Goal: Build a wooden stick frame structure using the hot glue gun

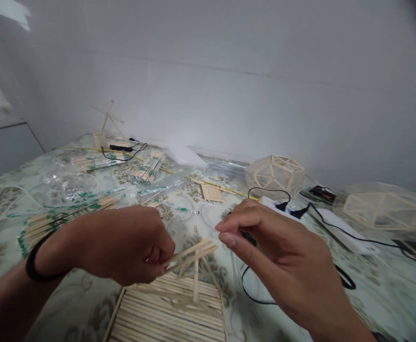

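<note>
On the floral-patterned tablecloth (pixel 86 306), a flat panel (pixel 165 316) of thin wooden slats is laid; above it, slim pale sticks (pixel 189 253) are pinched by the left hand (pixel 125 242), held back upward. Just beside, the right hand (pixel 279 256) is raised, fingers curved and released.

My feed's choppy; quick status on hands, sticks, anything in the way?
Left hand gripping wooden sticks above slatted panel. Right hand near their far ends, grip unclear. Black cable beside right hand, possible snag.
</note>
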The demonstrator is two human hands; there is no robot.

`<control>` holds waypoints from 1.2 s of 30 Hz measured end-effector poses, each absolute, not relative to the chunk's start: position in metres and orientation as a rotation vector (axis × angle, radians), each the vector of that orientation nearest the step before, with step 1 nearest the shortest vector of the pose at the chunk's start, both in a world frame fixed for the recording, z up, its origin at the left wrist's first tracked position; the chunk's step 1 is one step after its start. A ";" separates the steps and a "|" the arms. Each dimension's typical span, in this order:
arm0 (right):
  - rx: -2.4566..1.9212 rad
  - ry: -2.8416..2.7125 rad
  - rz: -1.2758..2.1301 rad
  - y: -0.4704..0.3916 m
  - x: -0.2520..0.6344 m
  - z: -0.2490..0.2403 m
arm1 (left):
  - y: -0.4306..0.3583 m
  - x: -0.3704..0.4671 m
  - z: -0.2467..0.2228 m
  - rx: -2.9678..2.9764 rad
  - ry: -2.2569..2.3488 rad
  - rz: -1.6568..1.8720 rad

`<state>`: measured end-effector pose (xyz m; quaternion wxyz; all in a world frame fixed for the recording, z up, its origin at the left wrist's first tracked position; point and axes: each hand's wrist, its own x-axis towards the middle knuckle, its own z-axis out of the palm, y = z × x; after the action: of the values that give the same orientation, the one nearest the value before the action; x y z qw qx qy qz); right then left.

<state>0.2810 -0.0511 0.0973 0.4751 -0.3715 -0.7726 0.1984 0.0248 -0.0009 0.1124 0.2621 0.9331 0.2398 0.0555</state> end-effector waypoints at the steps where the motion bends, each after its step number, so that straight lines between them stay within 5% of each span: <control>1: -0.908 -1.892 0.482 -0.051 0.281 0.097 | -0.001 0.025 0.112 2.524 0.653 0.140; 36: -0.922 -2.138 0.502 -0.048 0.279 0.098 | -0.004 0.030 0.114 2.374 0.815 -0.118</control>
<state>0.2785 -0.0478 0.0979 0.3707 -0.3595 -0.8337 0.1958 0.0303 -0.0042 0.1144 0.3093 0.8984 0.3086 -0.0448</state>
